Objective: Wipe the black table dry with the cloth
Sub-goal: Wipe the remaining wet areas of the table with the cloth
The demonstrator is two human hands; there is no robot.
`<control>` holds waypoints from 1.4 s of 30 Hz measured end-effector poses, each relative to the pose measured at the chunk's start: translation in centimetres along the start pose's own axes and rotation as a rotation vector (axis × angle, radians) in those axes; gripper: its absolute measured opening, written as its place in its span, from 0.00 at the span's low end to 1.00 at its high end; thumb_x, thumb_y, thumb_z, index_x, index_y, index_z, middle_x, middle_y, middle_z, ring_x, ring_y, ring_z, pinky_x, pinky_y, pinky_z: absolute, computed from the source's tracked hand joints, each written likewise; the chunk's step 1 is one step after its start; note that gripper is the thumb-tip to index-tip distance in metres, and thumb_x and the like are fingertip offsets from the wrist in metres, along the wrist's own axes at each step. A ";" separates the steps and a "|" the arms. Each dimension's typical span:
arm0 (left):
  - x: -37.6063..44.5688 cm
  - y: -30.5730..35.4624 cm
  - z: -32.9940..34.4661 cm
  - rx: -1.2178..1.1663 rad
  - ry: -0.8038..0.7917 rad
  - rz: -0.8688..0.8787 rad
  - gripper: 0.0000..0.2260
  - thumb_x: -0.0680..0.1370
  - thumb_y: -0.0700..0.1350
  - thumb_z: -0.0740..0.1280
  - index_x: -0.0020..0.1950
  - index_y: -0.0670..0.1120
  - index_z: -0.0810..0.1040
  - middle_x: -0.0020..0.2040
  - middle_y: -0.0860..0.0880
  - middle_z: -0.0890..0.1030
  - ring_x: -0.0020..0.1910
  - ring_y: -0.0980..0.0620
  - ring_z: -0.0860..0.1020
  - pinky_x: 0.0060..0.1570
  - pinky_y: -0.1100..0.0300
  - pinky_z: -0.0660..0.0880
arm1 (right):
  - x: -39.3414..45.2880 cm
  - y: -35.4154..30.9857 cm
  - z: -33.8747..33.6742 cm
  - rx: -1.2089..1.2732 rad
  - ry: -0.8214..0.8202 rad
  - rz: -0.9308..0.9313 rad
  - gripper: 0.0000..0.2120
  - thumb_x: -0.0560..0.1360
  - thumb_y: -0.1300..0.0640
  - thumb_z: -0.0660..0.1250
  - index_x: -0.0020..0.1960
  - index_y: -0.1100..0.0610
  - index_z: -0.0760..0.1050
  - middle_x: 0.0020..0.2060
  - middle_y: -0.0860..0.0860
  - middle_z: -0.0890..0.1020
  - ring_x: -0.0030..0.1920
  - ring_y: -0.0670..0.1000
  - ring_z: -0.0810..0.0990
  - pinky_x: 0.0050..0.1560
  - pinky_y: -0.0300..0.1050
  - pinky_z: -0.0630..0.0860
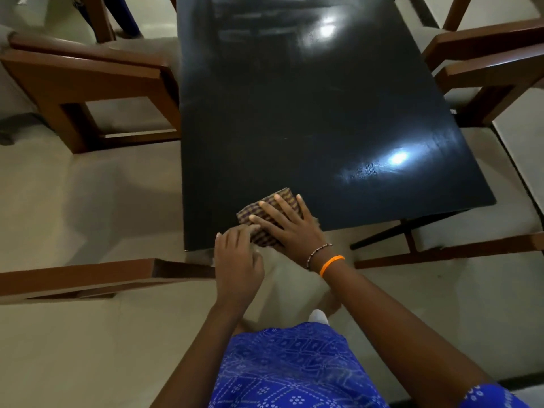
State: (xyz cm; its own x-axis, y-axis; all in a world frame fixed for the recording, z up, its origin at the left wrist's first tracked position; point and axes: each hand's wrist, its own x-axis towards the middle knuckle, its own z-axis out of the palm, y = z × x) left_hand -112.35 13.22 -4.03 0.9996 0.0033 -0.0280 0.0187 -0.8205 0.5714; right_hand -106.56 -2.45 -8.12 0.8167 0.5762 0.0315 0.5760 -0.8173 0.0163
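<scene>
The folded checked cloth (268,219) lies at the near edge of the glossy black surface (309,113). The right hand (290,225) presses flat on it, fingers spread; the left hand (237,257), loosely curled, touches its near corner.

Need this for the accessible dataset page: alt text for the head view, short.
A person's right hand presses flat on a folded checked cloth at the near edge of a glossy black table, while the left hand touches the cloth's near corner. Wooden chairs flank the table, which reflects two lights.
</scene>
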 end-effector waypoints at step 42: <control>5.0 19.9 13.9 0.060 -0.002 0.055 0.21 0.73 0.38 0.65 0.66 0.48 0.70 0.65 0.48 0.74 0.72 0.48 0.62 0.73 0.49 0.49 | -17.6 29.3 -4.9 1.143 0.500 0.784 0.15 0.74 0.56 0.64 0.60 0.54 0.71 0.53 0.54 0.81 0.53 0.51 0.79 0.58 0.47 0.73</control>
State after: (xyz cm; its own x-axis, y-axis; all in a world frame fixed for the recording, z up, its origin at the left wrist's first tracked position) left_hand -107.29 -11.06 -4.20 0.9990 -0.0442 0.0002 -0.0378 -0.8520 0.5222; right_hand -104.18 -36.57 -3.27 0.9662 -0.2579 -0.0023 -0.0899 -0.3282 -0.9403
